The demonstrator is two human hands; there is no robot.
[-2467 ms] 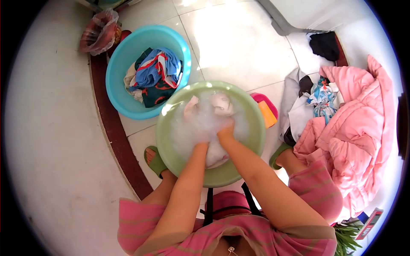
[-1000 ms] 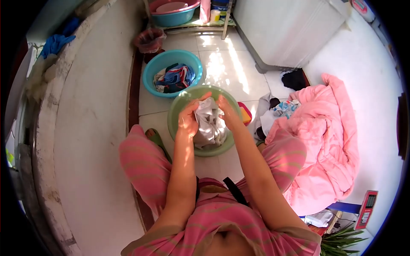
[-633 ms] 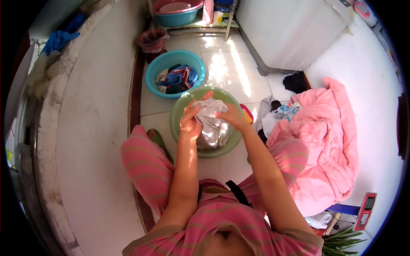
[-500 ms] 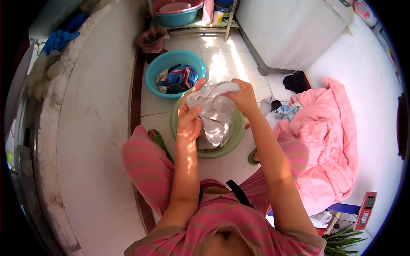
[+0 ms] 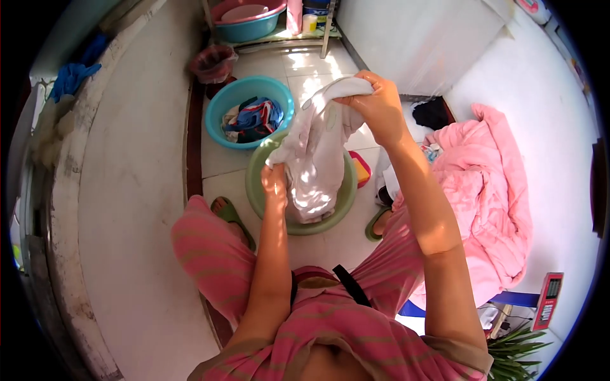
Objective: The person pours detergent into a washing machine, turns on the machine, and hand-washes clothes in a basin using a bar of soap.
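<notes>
A pale grey-white garment [image 5: 316,152] hangs stretched between my two hands above a green basin [image 5: 346,213]. My right hand [image 5: 379,105] is closed on its upper edge, raised over the far right side of the basin. Lower down, my left hand [image 5: 274,183] grips the garment's left edge near the basin's left rim. The lower part of the cloth hangs into the basin and hides most of its inside. Just behind on the left, a blue basin [image 5: 214,114] holds crumpled dark, blue and red clothes [image 5: 257,119].
A pink quilt [image 5: 486,197] lies heaped on the right. Near the green basin's right rim sits a red and yellow object [image 5: 360,170]. A dark red bin [image 5: 213,63] stands behind the blue basin, by a low shelf [image 5: 279,46]. Green slippers [image 5: 234,222] are on my feet.
My right hand has lifted its end of the garment up and to the right. My left hand has dropped lower and closed on the edge, so the cloth is now spread out.
</notes>
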